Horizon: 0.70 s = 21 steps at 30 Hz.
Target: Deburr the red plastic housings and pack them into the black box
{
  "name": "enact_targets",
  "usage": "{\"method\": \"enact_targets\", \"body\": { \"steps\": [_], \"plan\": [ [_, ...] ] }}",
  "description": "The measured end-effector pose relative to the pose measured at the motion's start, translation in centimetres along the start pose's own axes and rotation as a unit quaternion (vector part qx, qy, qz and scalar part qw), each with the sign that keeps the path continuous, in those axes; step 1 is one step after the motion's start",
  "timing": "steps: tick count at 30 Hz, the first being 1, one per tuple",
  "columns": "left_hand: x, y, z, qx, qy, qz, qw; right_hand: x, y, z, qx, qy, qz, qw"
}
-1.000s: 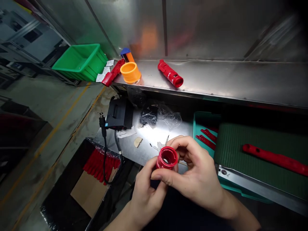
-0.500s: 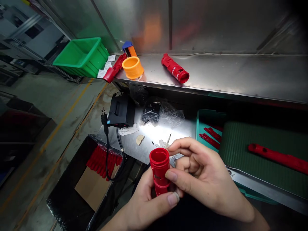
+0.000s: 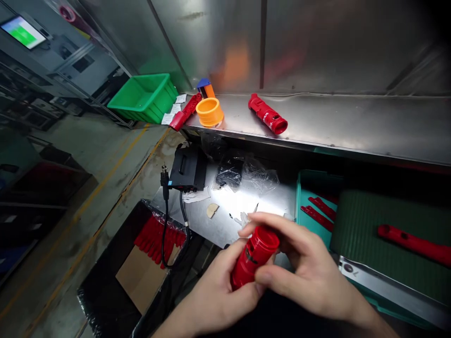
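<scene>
My left hand [image 3: 218,300] and right hand [image 3: 310,277] inspect a red plastic cylinder [image 3: 255,257], fingers [image 3: 278,225] curled around it; the next turn needs that grip.

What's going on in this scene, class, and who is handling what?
A person holds a red plastic cylinder in both hands, tilted, with its open end up and to the right. The left hand cups its lower side, while the right hand grips it from the other side. Up on the steel shelf sit a similar red cylinder and an orange plastic ring. A long red plastic strip lies on a green mat to the right.
</scene>
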<state>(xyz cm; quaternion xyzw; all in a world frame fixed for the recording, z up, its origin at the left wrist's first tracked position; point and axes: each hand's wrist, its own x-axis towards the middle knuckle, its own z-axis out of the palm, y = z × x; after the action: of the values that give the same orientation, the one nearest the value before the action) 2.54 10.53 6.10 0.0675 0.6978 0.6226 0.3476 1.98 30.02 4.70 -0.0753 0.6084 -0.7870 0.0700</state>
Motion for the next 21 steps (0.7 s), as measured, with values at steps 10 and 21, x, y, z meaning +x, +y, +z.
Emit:
{"method": "enact_targets", "body": {
  "steps": [10, 21],
  "plan": [
    [-4.7, -0.9, -6.6, -0.016, 0.380, 0.130, 0.916, -0.2, 4.8, 2.7, 0.204, 0.157, -0.055, 0.965],
    [-7.5, -4.2, -11.4, -0.182, 0.224, 0.172, 0.942, -2.8, 7.3, 11.2, -0.035, 0.176, -0.192, 0.965]
  ]
}}
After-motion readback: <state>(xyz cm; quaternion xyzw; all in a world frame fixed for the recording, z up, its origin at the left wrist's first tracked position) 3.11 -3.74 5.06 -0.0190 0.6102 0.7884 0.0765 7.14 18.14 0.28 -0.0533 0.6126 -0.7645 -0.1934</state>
